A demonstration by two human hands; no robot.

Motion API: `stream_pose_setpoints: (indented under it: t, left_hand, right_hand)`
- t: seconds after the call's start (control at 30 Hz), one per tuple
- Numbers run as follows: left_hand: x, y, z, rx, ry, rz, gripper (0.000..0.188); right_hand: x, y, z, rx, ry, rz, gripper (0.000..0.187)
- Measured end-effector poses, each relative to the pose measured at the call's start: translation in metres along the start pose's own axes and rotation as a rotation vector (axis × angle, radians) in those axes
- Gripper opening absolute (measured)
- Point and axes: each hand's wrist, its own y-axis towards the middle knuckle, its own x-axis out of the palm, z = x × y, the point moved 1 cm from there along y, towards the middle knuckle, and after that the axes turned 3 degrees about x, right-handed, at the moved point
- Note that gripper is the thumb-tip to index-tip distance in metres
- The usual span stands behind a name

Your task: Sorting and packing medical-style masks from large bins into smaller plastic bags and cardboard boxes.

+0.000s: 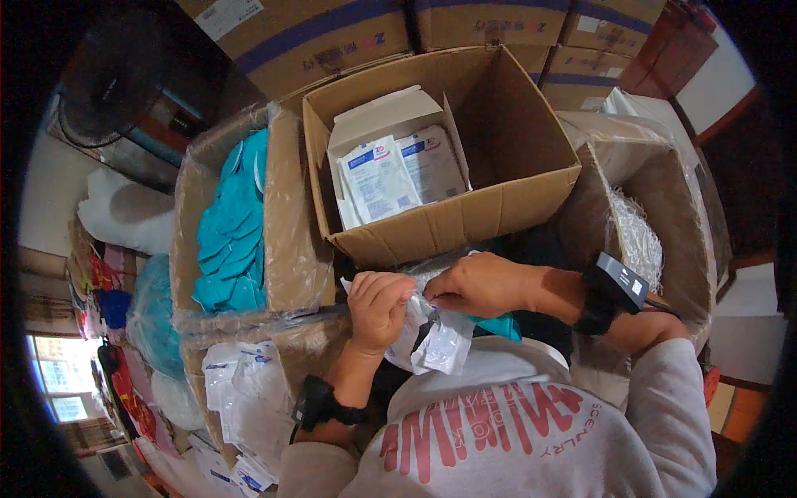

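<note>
Close to my chest, a crumpled white plastic pouch hangs between both hands. My left hand is closed around its left side, fingers curled. My right hand comes in from the right with the fingertips pinched at the pouch's top edge. Just under the right wrist, part of a teal folded piece shows against my sweatshirt; the rest of it is hidden. Beyond my hands stands a cardboard box holding an open white carton with printed white packets upright in it.
Left, a plastic-lined box holds stacked teal folded pieces. Below it, more white pouches lie over another box. At right, a lined box contains white strands. Sealed cartons line the back; a black fan stands far left.
</note>
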Motion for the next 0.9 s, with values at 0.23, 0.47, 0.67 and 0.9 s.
stream_pose_setpoints:
  t: [0.23, 0.47, 0.67, 0.9]
  left_hand:
    - [0.005, -0.008, 0.006, -0.028, 0.05, 0.012, 0.008]
    - [0.001, -0.028, -0.006, -0.218, 0.062, 0.077, 0.01]
    - [-0.04, 0.0, -0.003, -0.587, 0.084, 0.301, 0.014]
    - [-0.086, 0.018, -0.001, -0.654, 0.017, 0.302, 0.014]
  right_hand:
    - [0.014, 0.005, -0.007, 0.056, -0.145, 0.209, 0.023]
    - [0.038, 0.014, -0.007, 0.009, 0.049, 0.329, 0.013]
    - [0.012, 0.024, -0.019, 0.089, 0.771, 0.603, 0.016]
    - [-0.004, 0.048, -0.027, 0.131, 1.134, 0.821, 0.016]
